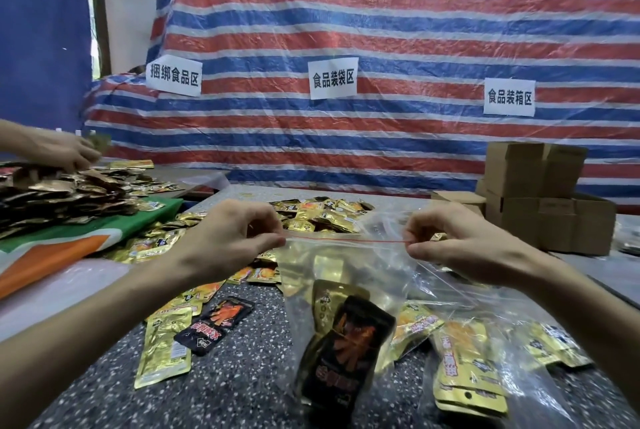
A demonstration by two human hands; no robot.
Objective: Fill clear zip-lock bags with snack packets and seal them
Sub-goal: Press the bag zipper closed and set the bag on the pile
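A clear zip-lock bag (363, 265) with a red zip line hangs above the speckled table (242, 376), stretched between my hands. My left hand (228, 238) pinches the left end of the zip strip, and my right hand (464, 241) pinches the right end. Inside the bag sit a black snack packet (346, 349) and gold packets (329, 293). Loose gold packets (166, 345) and one black packet (214, 324) lie on the table at lower left. A heap of gold packets (322, 213) lies behind the bag.
Another filled clear bag (467, 369) lies at lower right. Cardboard boxes (540, 200) are stacked at the right. A large pile of dark and gold packets (62, 193) sits at the left, with another person's hand (59, 149) over it. A striped tarp with paper signs (333, 78) hangs behind.
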